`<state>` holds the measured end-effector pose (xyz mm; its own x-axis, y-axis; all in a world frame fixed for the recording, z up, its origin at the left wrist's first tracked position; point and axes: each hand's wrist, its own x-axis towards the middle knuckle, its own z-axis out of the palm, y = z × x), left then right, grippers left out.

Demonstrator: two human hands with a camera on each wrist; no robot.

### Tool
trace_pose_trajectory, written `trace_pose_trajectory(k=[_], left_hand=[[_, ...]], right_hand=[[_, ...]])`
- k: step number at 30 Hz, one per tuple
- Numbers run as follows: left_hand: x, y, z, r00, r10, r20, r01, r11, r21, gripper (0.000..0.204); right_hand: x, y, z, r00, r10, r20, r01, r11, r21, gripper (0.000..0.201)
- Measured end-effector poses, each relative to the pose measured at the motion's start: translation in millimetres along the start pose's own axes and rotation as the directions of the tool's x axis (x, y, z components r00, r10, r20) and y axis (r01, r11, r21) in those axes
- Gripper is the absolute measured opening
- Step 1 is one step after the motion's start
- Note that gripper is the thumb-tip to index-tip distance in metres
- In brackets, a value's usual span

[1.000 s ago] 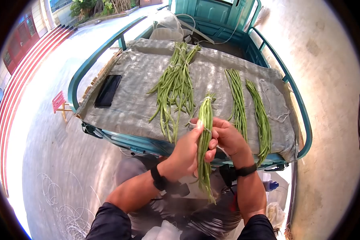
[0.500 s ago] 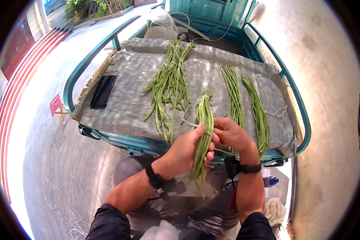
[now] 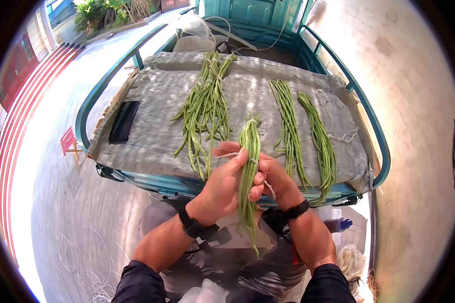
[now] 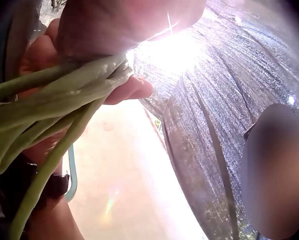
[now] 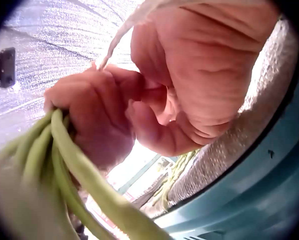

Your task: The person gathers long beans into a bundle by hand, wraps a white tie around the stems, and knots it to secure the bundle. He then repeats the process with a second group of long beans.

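Note:
A thin bundle of long green beans (image 3: pixel 248 139) stands nearly upright over the cart's front edge, tied near its top with string. My left hand (image 3: pixel 218 188) grips it around the middle, thumb in front; in the left wrist view the beans (image 4: pixel 49 107) trail from that hand. My right hand (image 3: pixel 280 184) is at the bundle's right side, its fingers reaching behind it and showing again at the left. A pale string (image 3: pixel 271 190) hangs by the right hand and crosses the bundle under my left thumb. In the right wrist view the string (image 5: pixel 120 36) runs past the curled right fingers.
A grey woven sheet (image 3: pixel 151 96) covers the teal cart's bed. On it lie a large tied bean bunch (image 3: pixel 205 101), two smaller bean bundles (image 3: pixel 287 121) (image 3: pixel 321 144), loose string (image 3: pixel 338 136) and a phone (image 3: pixel 123 122). Teal rails (image 3: pixel 103 83) flank the bed.
My right hand's fingers have slid behind the bundle and now show on its left side. The string stretched to the right has slackened into a short hanging end. My left hand keeps its grip.

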<state>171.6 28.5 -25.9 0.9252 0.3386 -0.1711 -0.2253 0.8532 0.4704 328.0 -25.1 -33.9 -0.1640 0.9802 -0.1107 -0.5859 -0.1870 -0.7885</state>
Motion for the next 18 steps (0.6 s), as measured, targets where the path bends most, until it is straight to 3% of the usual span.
trace_pose_trajectory(k=[2, 7, 12, 13, 16, 18], left_hand=[[-0.4, 0.5, -0.4, 1.000, -0.012, 0.014, 0.012, 1.000, 0.011, 0.057], [-1.3, 2.9, -6.9, 0.995, -0.081, 0.052, 0.079, 0.996, 0.035, 0.059], [-3.3, 2.5, -8.3, 0.996, -0.088, 0.007, 0.086, 0.987, 0.138, 0.062], [-3.8, 2.6, -8.6, 0.997, -0.079, -0.002, 0.078, 0.984, 0.160, 0.061], [-4.9, -1.2, -9.2, 0.999, -0.022, -0.038, 0.030, 0.969, 0.246, 0.058], [-2.5, -9.5, -9.3, 0.996, 0.058, -0.072, -0.031, 0.943, 0.332, 0.056]], right_hand=[[-1.9, -0.4, -2.5, 0.998, 0.047, -0.030, -0.048, 0.998, -0.040, 0.042], [-5.5, 1.7, -48.2, 0.987, 0.043, 0.154, -0.019, 0.989, -0.150, 0.029], [-18.5, -21.3, -39.1, 0.997, 0.080, -0.012, -0.076, 0.869, -0.490, 0.021], [-21.0, -21.4, -43.2, 0.989, 0.113, -0.094, -0.143, 0.884, -0.445, 0.017], [-27.8, -45.9, -39.8, 0.980, 0.045, -0.196, -0.183, 0.598, -0.780, 0.015], [-38.9, -58.8, -27.8, 0.985, 0.016, -0.175, -0.159, 0.500, -0.851, 0.017]])
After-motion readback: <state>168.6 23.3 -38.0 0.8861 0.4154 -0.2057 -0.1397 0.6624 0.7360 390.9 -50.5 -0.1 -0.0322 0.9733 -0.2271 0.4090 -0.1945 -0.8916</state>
